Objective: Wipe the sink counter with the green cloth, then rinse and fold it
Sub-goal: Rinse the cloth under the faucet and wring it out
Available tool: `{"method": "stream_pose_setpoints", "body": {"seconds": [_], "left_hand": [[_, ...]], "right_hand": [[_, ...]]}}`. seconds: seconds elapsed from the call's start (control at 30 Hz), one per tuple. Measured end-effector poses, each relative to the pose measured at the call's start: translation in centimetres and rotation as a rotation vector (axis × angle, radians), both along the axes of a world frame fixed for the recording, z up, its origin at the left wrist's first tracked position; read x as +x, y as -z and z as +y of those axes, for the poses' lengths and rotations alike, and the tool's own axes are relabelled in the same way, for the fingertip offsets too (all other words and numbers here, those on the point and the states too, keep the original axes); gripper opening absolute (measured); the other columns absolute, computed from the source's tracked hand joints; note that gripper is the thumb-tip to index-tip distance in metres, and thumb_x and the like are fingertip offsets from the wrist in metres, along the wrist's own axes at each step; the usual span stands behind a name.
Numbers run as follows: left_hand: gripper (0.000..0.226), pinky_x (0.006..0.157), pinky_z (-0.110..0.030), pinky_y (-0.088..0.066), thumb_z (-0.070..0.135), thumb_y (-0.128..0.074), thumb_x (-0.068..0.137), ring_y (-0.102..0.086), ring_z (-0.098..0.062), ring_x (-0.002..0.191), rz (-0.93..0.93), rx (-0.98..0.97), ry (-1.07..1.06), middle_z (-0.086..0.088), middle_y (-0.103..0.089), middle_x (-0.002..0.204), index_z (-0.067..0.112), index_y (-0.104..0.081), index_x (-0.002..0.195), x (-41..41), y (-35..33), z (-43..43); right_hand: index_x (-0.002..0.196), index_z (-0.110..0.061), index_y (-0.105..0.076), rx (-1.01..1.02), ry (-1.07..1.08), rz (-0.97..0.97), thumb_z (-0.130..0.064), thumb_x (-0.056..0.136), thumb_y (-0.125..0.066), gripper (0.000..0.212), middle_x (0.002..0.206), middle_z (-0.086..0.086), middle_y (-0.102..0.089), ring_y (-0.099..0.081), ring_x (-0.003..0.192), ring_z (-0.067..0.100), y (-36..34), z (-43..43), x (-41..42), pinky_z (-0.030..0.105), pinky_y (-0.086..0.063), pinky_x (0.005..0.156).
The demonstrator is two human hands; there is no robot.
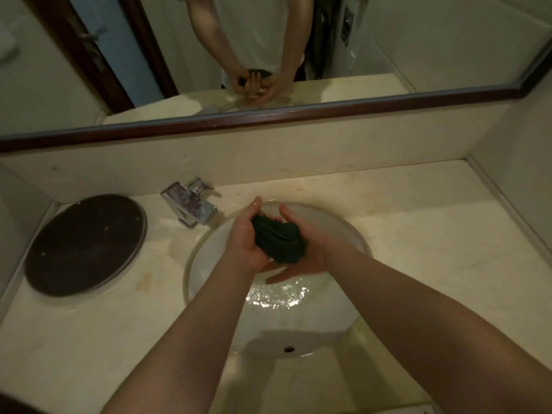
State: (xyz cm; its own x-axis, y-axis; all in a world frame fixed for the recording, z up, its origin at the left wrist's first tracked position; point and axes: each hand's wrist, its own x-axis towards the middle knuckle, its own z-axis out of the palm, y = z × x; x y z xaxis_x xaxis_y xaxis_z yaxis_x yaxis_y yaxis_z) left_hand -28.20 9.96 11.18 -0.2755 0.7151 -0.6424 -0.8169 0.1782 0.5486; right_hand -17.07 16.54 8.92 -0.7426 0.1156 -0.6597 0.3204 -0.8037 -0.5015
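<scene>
The green cloth (279,242) is bunched into a dark wet wad above the white sink basin (343,231). My left hand (243,237) cups it from the left, fingers pointing away from me. From the right and underneath, my right hand (301,255) holds it with fingers spread below the wad. Both hands look wet. Water (276,295) pools and glints at the bottom of the basin under my hands. The beige counter (418,234) surrounds the basin.
A square chrome faucet (191,206) stands at the basin's back left. A dark round tray (85,243) lies on the counter's left side. A mirror with a dark wooden frame (268,119) runs along the back wall. Walls close in left and right.
</scene>
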Motion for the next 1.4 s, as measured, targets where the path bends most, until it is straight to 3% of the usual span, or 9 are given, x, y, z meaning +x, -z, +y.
{"method": "stream_pose_setpoints", "body": {"seconds": [0.2,0.33,0.57,0.8,0.9,1.03,1.13,1.3,1.4], "left_hand": [[0.020,0.072,-0.034,-0.056,0.026,-0.059,0.094,-0.065,-0.020,0.069,0.258,0.142,0.112,-0.005,-0.064,0.074,0.009,-0.062,0.085,3.4,-3.2,0.1],[0.033,0.071,-0.035,-0.055,0.032,-0.059,0.094,-0.058,-0.018,0.058,0.323,0.147,0.108,-0.005,-0.053,0.060,0.010,-0.052,0.070,4.8,-4.4,-0.4],[0.044,0.042,-0.020,-0.042,0.026,-0.057,0.094,-0.040,-0.015,0.037,0.283,-0.098,-0.134,0.000,-0.039,0.045,0.017,-0.039,0.055,5.3,-4.1,-0.4],[0.027,0.039,-0.020,-0.044,0.010,-0.037,0.088,-0.039,-0.016,0.039,0.322,-0.383,-0.126,0.003,-0.042,0.051,0.016,-0.040,0.062,5.0,-4.1,-0.5],[0.022,0.047,-0.019,-0.041,0.007,-0.034,0.089,-0.043,-0.018,0.052,0.374,-0.442,-0.163,0.000,-0.046,0.063,0.014,-0.045,0.072,4.8,-4.0,-0.2],[0.017,0.054,-0.024,-0.038,0.006,-0.036,0.086,-0.047,-0.022,0.060,0.390,-0.455,-0.255,-0.004,-0.053,0.070,0.009,-0.050,0.077,4.3,-3.9,-0.1],[0.029,0.049,-0.024,-0.036,0.019,-0.041,0.095,-0.039,-0.020,0.049,0.385,-0.367,-0.335,-0.004,-0.045,0.062,0.013,-0.045,0.067,3.9,-4.0,0.2],[0.051,0.087,-0.046,-0.054,0.050,-0.055,0.082,-0.062,-0.031,0.098,0.696,-0.284,-0.219,-0.013,-0.061,0.111,0.012,-0.052,0.117,3.1,-4.5,0.3],[0.049,0.087,-0.048,-0.056,0.039,-0.060,0.090,-0.061,-0.028,0.105,0.883,-0.173,-0.076,-0.012,-0.056,0.119,0.017,-0.045,0.130,3.0,-6.2,-1.0]], "right_hand": [[0.112,-0.016,-0.070,-0.087,-0.164,0.388,-0.051,0.058,-0.083,0.066,0.111,0.015,-0.071,-0.068,0.096,0.044,-2.8,0.0,3.8,0.032,-0.060,0.056],[0.104,-0.007,-0.061,-0.045,-0.339,0.273,-0.024,0.055,-0.093,0.061,0.085,0.009,-0.068,-0.062,0.063,0.010,-3.7,1.1,5.1,0.011,-0.040,0.037],[0.087,-0.010,-0.057,0.511,-0.664,-0.090,-0.014,0.090,-0.056,0.005,0.063,-0.005,-0.044,-0.035,0.048,0.004,-6.7,-0.2,3.8,0.014,-0.024,0.035],[0.070,-0.010,-0.052,1.193,-0.788,-0.449,-0.012,0.089,-0.053,0.019,0.062,0.007,-0.051,-0.041,0.045,0.017,-8.0,-2.8,1.8,0.023,-0.035,0.042],[0.103,-0.008,-0.066,1.686,-0.813,-0.576,-0.012,0.090,-0.059,0.015,0.095,0.007,-0.063,-0.064,0.093,0.024,-7.5,-4.6,0.5,0.031,-0.049,0.081],[0.099,-0.012,-0.066,1.868,-0.695,-0.531,-0.004,0.086,-0.053,0.020,0.091,0.005,-0.064,-0.066,0.091,0.027,-7.4,-4.5,0.7,0.031,-0.045,0.066],[0.093,-0.012,-0.063,1.868,-0.626,-0.471,-0.011,0.082,-0.055,0.014,0.080,0.003,-0.061,-0.053,0.063,0.022,-7.5,-3.6,1.0,0.028,-0.042,0.059],[0.078,-0.008,-0.057,1.480,-0.616,-0.453,-0.019,0.082,-0.063,0.013,0.065,0.008,-0.057,-0.053,0.051,0.022,-9.5,-2.1,1.2,0.024,-0.040,0.047],[0.079,-0.009,-0.056,1.321,-0.609,-0.427,-0.020,0.082,-0.065,0.014,0.062,0.007,-0.054,-0.047,0.047,0.020,-10.0,-0.6,1.8,0.025,-0.035,0.046]]}}
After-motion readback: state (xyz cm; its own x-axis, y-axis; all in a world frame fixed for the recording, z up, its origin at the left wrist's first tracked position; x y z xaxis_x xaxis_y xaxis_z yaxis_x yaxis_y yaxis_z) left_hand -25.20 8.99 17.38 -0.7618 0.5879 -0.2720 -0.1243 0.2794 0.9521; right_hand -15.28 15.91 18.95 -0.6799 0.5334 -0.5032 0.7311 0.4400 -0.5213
